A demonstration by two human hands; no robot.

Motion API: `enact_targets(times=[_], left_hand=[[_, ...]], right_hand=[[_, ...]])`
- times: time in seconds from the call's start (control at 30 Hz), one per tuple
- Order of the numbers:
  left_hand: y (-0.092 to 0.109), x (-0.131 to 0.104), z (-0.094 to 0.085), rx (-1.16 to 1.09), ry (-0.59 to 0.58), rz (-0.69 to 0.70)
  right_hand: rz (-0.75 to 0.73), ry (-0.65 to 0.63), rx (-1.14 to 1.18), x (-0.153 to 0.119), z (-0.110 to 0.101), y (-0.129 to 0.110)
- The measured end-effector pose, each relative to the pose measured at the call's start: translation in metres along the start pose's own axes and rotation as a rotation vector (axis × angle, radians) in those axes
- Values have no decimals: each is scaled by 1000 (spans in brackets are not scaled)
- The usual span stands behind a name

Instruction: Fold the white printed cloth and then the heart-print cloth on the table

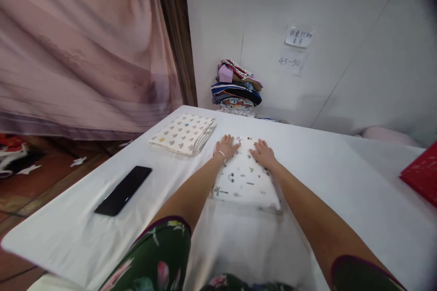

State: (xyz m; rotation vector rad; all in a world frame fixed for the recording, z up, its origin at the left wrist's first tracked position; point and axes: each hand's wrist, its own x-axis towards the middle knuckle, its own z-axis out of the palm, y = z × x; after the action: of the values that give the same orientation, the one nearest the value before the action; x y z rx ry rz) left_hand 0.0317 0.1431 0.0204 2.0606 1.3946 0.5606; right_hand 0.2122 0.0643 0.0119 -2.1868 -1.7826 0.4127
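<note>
A folded white cloth (243,182) with small printed motifs lies flat on the white table in front of me. My left hand (227,147) rests palm down on its far left part, fingers spread, a bracelet at the wrist. On the far right part lies my right hand (263,153), also flat with fingers apart. Left of my hands is another folded cloth (184,132), cream with a grey repeated print, its folded layers showing at the right edge.
A black phone (123,191) lies on the table (68,232) at left. Behind the table's far edge, a stack of folded fabrics (237,86) stands against the wall. A red object (421,175) sits at the right edge. Pink curtain (85,45) hangs at left; paper notes (298,37) are on the wall.
</note>
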Motion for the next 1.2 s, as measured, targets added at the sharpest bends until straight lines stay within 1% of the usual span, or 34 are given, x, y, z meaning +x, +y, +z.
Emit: enact_targets(times=[0.07, 0.1, 0.2, 0.27, 0.33, 0.4, 0.47, 0.53, 0.6, 0.67, 0.7, 0.77, 0.83, 0.9, 0.97, 1.03, 1.1, 1.13, 1.2], left_hand=[[-3, -6, -12, -129, 59, -47], [-7, -12, -18, -161, 79, -71], [-26, -42, -33, -232, 81, -151], [-38, -69, -36, -277, 39, -218], [-47, -96, -35, -315, -11, -279], [-50, -118, -33, -341, -48, -320], [-47, -132, -33, -354, -70, -345], [-41, -138, -34, -362, -74, -370], [-32, -141, -33, -379, -65, -396], [-22, -144, -27, -419, -59, -417], [-17, -147, -22, -448, -66, -424], [-8, -156, -8, -518, -100, -430], [-1, -168, 6, -585, -149, -429], [3, -180, 16, -643, -195, -423], [6, -188, 20, -697, -225, -410], [7, -191, 18, -747, -226, -411], [6, -190, 12, -781, -202, -429], [6, -188, 9, -793, -186, -440], [5, -181, 4, -813, -157, -454]], right_hand=[[45, 16, 164, -16, -5, 5], [71, 30, 260, -28, -6, 10], [127, 50, 521, -77, -3, 25], [190, 50, 676, -114, -1, 34], [260, 39, 864, -147, -1, 38], [312, 37, 1001, -170, -3, 37], [361, 26, 1055, -183, -5, 32], [401, -12, 1063, -187, -7, 25], [412, -64, 1058, -184, -10, 20], [405, -94, 1042, -178, -15, 22], [401, -87, 1024, -175, -19, 26], [395, -32, 969, -170, -32, 43], [395, 21, 895, -168, -46, 67], [416, 17, 820, -170, -55, 93], [448, 16, 745, -174, -58, 114], [443, 43, 637, -178, -54, 125], [351, 112, 461, -181, -49, 124], [270, 163, 367, -182, -47, 118], [85, 279, 238, -184, -45, 98]])
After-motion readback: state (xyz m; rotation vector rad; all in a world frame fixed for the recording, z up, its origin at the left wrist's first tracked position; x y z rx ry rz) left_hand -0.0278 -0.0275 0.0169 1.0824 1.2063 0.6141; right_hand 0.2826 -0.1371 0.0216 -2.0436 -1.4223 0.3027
